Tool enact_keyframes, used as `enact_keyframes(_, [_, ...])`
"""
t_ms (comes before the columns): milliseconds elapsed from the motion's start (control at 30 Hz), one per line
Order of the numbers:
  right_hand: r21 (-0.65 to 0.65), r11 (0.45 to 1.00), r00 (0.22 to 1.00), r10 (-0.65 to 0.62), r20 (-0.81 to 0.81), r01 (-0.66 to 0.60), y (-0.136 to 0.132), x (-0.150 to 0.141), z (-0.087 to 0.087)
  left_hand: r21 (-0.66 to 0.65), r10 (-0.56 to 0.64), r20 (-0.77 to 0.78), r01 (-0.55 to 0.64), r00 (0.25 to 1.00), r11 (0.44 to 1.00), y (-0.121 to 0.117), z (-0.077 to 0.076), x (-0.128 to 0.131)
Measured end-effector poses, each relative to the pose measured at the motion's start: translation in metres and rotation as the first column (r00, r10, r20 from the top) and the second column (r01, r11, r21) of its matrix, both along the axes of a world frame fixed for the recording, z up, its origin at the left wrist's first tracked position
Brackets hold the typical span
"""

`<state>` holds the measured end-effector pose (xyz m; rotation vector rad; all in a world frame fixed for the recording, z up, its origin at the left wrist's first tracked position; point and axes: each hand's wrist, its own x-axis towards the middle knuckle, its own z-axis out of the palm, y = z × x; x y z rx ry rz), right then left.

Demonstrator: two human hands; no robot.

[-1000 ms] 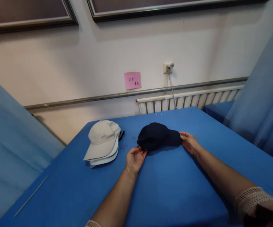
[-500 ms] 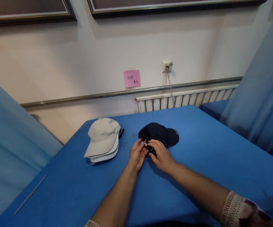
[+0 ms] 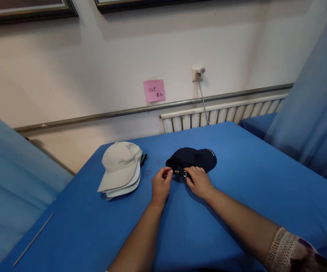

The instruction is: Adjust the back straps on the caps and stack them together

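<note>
A dark navy baseball cap [image 3: 190,156] lies on the blue-covered table [image 3: 203,234], its brim pointing right and its back strap facing me. My left hand [image 3: 162,185] pinches the left end of the strap between thumb and fingers. The fingers of my right hand [image 3: 199,182] close on the strap's other side, just right of a small metal buckle [image 3: 185,173]. To the left stands a stack of pale caps, with a beige cap [image 3: 121,162] on top and white brims under it.
A thin stick [image 3: 33,240] lies at the table's left side. Blue curtains [image 3: 7,181] hang at both sides. Behind the table are a white radiator [image 3: 222,113], a metal rail [image 3: 118,113], a pink note [image 3: 154,90] and a plugged-in socket [image 3: 198,74] with a cord.
My right hand has left the cap's brim and moved left to the back strap. My left hand stays at the strap, now pinching its end. The cap has turned slightly, showing its buckle.
</note>
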<state>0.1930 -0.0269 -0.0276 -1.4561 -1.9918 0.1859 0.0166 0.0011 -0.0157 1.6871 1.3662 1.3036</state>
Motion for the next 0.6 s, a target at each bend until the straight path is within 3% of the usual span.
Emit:
enact_keyframes(67, [-0.007, 1.0, 1.0, 0.003, -0.016, -0.003, 0.001, 0.001, -0.003, 0.143, -0.107, -0.192, 0.135, 0.976, 0.98, -0.002, 0.002, 0.001])
enact_keyframes(167, [-0.02, 1.0, 0.999, -0.008, -0.05, 0.007, 0.001, 0.001, -0.005, 0.193, -0.216, -0.423, 0.32, 0.88, 0.927, -0.006, 0.004, 0.006])
enact_keyframes(333, [-0.043, 0.999, 0.996, 0.013, -0.09, -0.017, 0.001, 0.003, -0.007, 0.153, -0.249, -0.535, 0.383, 0.807, 0.911, -0.012, 0.007, 0.015])
enact_keyframes(433, [-0.045, 0.998, 0.991, 0.038, -0.131, -0.044, 0.003, 0.004, -0.01, 0.079, -0.292, -0.386, 0.347, 0.875, 0.935, -0.013, 0.006, 0.017])
enact_keyframes(533, [-0.064, 0.996, 0.981, 0.053, -0.186, -0.066, 0.005, 0.006, -0.012, -0.035, -0.274, -0.03, 0.272, 0.961, 0.962, -0.011, 0.005, 0.015])
enact_keyframes(600, [-0.078, 0.995, 0.977, 0.037, -0.21, -0.055, 0.005, 0.006, -0.013, -0.096, -0.226, 0.205, 0.249, 0.952, 0.964, -0.008, 0.004, 0.012])
